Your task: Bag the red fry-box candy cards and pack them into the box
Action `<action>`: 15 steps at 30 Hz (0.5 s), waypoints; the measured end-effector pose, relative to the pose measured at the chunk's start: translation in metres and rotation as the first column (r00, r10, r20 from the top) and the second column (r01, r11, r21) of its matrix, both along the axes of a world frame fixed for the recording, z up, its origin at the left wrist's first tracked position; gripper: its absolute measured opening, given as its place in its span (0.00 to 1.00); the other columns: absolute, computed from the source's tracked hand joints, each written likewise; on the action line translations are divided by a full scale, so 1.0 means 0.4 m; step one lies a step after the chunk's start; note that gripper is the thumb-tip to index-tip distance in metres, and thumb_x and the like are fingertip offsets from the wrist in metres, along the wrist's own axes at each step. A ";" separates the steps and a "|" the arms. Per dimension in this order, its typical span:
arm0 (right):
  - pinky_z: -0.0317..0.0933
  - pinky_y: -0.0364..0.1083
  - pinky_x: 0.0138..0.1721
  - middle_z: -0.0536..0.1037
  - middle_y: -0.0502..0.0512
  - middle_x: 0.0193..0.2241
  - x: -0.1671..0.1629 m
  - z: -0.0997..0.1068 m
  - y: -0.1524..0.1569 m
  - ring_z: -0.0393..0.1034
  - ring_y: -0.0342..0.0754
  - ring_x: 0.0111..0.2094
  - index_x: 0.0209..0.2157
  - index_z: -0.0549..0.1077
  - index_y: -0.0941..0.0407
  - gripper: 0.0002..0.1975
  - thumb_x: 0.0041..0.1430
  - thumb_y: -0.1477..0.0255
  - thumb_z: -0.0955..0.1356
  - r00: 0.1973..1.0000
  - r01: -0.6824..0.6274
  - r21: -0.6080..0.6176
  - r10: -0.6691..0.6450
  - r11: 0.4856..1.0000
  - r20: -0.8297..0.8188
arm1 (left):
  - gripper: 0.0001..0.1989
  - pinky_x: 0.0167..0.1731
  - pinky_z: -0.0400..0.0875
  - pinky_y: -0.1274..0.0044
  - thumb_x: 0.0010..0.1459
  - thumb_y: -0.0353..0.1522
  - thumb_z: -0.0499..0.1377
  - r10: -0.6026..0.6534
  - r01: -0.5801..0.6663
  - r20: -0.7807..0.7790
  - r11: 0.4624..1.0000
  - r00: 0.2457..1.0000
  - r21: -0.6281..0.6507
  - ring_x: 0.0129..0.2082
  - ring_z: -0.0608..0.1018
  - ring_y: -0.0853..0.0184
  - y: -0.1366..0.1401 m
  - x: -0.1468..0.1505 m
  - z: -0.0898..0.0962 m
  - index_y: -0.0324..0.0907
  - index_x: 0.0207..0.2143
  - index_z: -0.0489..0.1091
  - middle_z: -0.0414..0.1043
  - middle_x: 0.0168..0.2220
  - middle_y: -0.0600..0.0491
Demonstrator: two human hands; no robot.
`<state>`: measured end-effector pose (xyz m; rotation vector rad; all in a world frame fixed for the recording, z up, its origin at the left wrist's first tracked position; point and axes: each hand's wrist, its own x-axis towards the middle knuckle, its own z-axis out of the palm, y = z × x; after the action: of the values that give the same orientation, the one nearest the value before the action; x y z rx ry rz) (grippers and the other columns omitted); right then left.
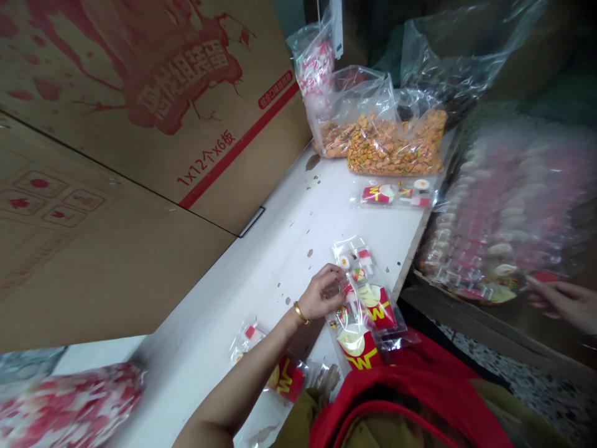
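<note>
My left hand (323, 291), with a gold bracelet on its wrist, has its fingers curled closed on a clear packet (358, 345) at the white table's edge. Inside the packet are a red fries-carton piece with a yellow M and small food-shaped pieces. A second such packet (379, 305) overlaps it. Off to the right, my right hand (562, 302) pinches another clear packet (506, 277), showing an egg piece and a red part. This packet lies over the front of an open carton (448, 289) of packets. My right fingertips are slightly blurred.
A further packet (284, 376) lies partly beneath my left forearm, and another packet (396, 193) is at the table's far end. Behind it stand bags of small orange pieces (396, 146). A large cardboard box (140, 186) borders the left side. A red-and-white bag (69, 404) sits lower left.
</note>
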<state>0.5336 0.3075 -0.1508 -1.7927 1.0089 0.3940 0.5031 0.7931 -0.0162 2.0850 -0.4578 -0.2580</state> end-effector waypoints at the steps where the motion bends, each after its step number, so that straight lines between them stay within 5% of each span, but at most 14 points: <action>1: 0.66 0.45 0.20 0.76 0.60 0.22 0.000 -0.007 -0.004 0.71 0.51 0.23 0.23 0.73 0.55 0.06 0.40 0.68 0.71 1.000 0.001 -0.003 -0.001 1.000 0.008 | 0.09 0.44 0.68 0.70 0.50 0.29 0.58 -0.004 0.004 -0.005 1.000 1.000 0.002 0.45 0.70 0.63 0.001 0.000 0.000 0.40 0.37 0.66 0.63 0.45 0.45; 9: 0.65 0.44 0.22 0.76 0.60 0.23 0.000 -0.047 -0.035 0.71 0.50 0.23 0.25 0.74 0.55 0.08 0.41 0.67 0.71 1.000 -0.029 0.002 0.029 1.000 0.005 | 0.06 0.40 0.67 0.73 0.47 0.27 0.57 0.023 -0.023 -0.018 1.000 1.000 -0.005 0.42 0.69 0.64 0.001 -0.003 -0.008 0.40 0.27 0.60 0.63 0.43 0.47; 15: 0.65 0.45 0.21 0.76 0.61 0.22 0.003 -0.043 -0.027 0.70 0.50 0.22 0.24 0.74 0.55 0.09 0.37 0.67 0.71 0.999 0.009 0.028 -0.010 1.000 0.032 | 0.08 0.29 0.64 0.77 0.43 0.25 0.54 0.153 -0.152 0.011 0.988 0.988 -0.016 0.34 0.69 0.68 -0.004 -0.010 -0.024 0.40 0.22 0.55 0.65 0.39 0.48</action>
<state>0.5346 0.2968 -0.1678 -1.7636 0.9845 0.3703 0.4992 0.7914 -0.0256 2.0956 -0.3043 -0.1516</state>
